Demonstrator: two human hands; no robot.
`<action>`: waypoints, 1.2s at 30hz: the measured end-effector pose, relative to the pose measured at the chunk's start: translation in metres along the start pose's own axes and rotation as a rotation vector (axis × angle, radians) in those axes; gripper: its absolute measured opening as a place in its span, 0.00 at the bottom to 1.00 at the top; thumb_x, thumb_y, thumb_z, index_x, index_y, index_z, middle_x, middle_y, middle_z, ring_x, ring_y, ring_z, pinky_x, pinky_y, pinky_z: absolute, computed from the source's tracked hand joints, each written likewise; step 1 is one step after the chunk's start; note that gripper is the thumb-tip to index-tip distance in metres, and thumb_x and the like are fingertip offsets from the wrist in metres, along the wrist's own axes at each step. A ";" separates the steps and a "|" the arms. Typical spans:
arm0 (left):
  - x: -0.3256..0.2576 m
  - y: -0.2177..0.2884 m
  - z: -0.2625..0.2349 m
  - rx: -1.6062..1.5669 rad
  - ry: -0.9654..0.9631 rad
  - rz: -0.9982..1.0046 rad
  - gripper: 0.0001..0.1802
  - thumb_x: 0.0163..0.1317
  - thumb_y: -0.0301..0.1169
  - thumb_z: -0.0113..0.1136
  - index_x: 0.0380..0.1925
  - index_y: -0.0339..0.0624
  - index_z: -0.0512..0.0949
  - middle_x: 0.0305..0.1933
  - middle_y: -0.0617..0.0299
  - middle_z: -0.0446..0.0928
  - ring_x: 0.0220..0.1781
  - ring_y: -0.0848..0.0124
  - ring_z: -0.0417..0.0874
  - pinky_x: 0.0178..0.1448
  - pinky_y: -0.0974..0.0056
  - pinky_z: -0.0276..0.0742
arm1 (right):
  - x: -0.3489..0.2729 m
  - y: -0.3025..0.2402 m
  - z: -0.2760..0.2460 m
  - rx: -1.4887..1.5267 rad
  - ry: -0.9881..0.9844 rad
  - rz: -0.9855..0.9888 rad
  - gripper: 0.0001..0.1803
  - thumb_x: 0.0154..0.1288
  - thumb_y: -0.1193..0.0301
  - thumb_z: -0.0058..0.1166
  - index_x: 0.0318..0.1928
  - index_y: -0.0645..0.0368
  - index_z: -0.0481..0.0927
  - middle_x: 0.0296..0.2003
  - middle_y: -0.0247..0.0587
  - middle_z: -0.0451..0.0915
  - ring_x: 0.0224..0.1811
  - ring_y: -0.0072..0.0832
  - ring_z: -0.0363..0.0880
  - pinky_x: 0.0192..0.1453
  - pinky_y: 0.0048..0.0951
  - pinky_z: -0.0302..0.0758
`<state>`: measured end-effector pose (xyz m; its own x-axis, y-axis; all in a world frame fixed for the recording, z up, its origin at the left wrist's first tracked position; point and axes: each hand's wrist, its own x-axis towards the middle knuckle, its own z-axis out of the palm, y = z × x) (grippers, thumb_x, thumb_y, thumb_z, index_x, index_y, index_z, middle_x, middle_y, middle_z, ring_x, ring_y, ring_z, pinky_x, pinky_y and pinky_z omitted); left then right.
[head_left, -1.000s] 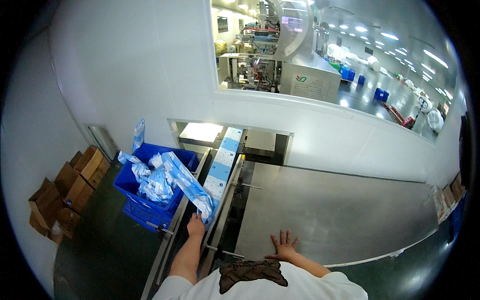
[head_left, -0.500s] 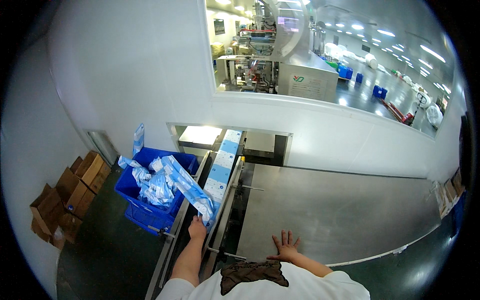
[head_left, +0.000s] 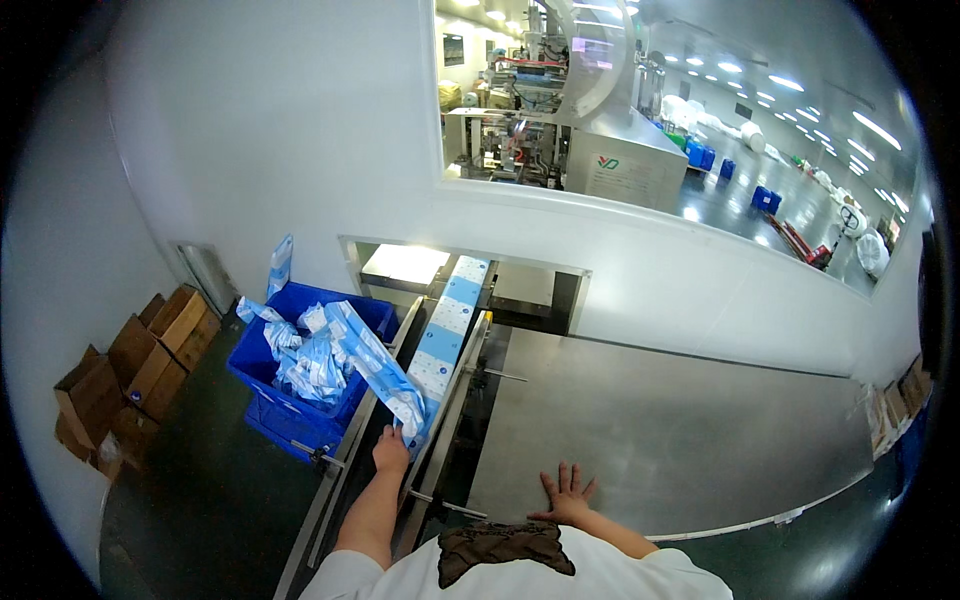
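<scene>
A blue-and-white printed strip of packaging (head_left: 438, 345) comes through the wall opening and lies along the conveyor (head_left: 330, 525). My left hand (head_left: 390, 452) is closed on packaging at the strip's near end. From there a folded length (head_left: 372, 358) leans back over the conveyor rail into a blue crate (head_left: 262, 368). Crumpled packaging (head_left: 312, 372) of the same print fills the crate. My right hand (head_left: 567, 495) lies flat with fingers spread on the steel table (head_left: 680, 430), holding nothing.
Metal guide rails (head_left: 455, 400) with protruding rods flank the strip. Open cardboard boxes (head_left: 150, 345) stand on the floor at the left. Behind the wall window is a packaging machine (head_left: 520, 125). More cartons (head_left: 895, 400) sit beyond the table's right end.
The whole view has shifted slightly. My left hand keeps its grip at the strip's near end, and my right hand stays flat on the table.
</scene>
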<state>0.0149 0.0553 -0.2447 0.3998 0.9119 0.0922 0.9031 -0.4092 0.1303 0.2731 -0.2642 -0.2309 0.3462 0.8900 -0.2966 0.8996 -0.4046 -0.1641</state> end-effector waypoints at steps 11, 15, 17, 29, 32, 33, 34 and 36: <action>-0.001 0.005 -0.013 -0.037 -0.045 -0.021 0.24 0.51 0.29 0.56 0.51 0.47 0.69 0.44 0.56 0.68 0.46 0.59 0.75 0.46 0.60 0.75 | 0.002 0.003 0.005 0.059 -0.039 -0.021 0.62 0.38 0.25 0.46 0.70 0.37 0.38 0.68 0.54 0.19 0.67 0.57 0.09 0.53 0.78 0.19; -0.003 0.006 -0.021 -0.041 -0.062 -0.022 0.23 0.52 0.29 0.55 0.51 0.47 0.70 0.44 0.56 0.68 0.46 0.59 0.75 0.46 0.61 0.75 | 0.000 -0.002 -0.006 0.072 -0.087 -0.011 0.62 0.38 0.25 0.45 0.70 0.37 0.36 0.67 0.54 0.17 0.67 0.57 0.07 0.53 0.77 0.19; -0.003 0.005 -0.019 -0.026 -0.053 -0.024 0.23 0.52 0.29 0.55 0.51 0.47 0.70 0.44 0.57 0.68 0.46 0.59 0.75 0.46 0.61 0.75 | 0.000 -0.002 -0.003 0.069 -0.077 -0.020 0.62 0.38 0.25 0.45 0.70 0.37 0.36 0.67 0.54 0.17 0.67 0.57 0.08 0.53 0.77 0.19; -0.005 0.008 -0.027 -0.031 -0.062 -0.013 0.23 0.50 0.29 0.57 0.50 0.47 0.71 0.44 0.57 0.68 0.46 0.60 0.75 0.44 0.60 0.75 | 0.002 0.001 0.001 0.077 -0.085 -0.015 0.63 0.38 0.24 0.45 0.70 0.39 0.36 0.67 0.56 0.18 0.67 0.58 0.08 0.53 0.78 0.19; -0.003 0.006 -0.023 -0.053 -0.034 -0.011 0.22 0.52 0.28 0.55 0.50 0.47 0.71 0.44 0.57 0.68 0.46 0.60 0.75 0.44 0.60 0.75 | 0.002 0.002 0.006 0.062 -0.039 -0.032 0.63 0.38 0.24 0.45 0.70 0.39 0.37 0.67 0.56 0.18 0.67 0.58 0.08 0.53 0.78 0.20; -0.003 0.006 -0.022 -0.052 -0.032 -0.011 0.21 0.52 0.28 0.54 0.50 0.46 0.71 0.44 0.57 0.68 0.46 0.60 0.75 0.44 0.60 0.75 | 0.001 0.003 0.007 0.057 -0.020 -0.039 0.63 0.38 0.25 0.46 0.70 0.39 0.37 0.67 0.56 0.18 0.67 0.58 0.08 0.53 0.78 0.20; -0.003 0.007 -0.022 -0.052 -0.029 -0.010 0.21 0.52 0.28 0.53 0.50 0.46 0.71 0.44 0.57 0.68 0.45 0.60 0.75 0.44 0.60 0.75 | 0.001 0.003 0.007 0.062 -0.027 -0.035 0.63 0.38 0.25 0.46 0.70 0.39 0.37 0.67 0.56 0.18 0.67 0.58 0.08 0.53 0.78 0.20; -0.004 0.006 -0.020 -0.049 -0.017 -0.008 0.20 0.53 0.27 0.52 0.49 0.46 0.72 0.43 0.56 0.68 0.45 0.60 0.75 0.44 0.60 0.75 | -0.001 0.001 0.002 0.076 -0.045 -0.030 0.62 0.38 0.25 0.46 0.70 0.39 0.37 0.67 0.56 0.18 0.67 0.58 0.08 0.52 0.79 0.20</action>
<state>0.0157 0.0487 -0.2244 0.3960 0.9152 0.0741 0.8975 -0.4029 0.1791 0.2729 -0.2660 -0.2325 0.3058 0.8924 -0.3319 0.8861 -0.3942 -0.2436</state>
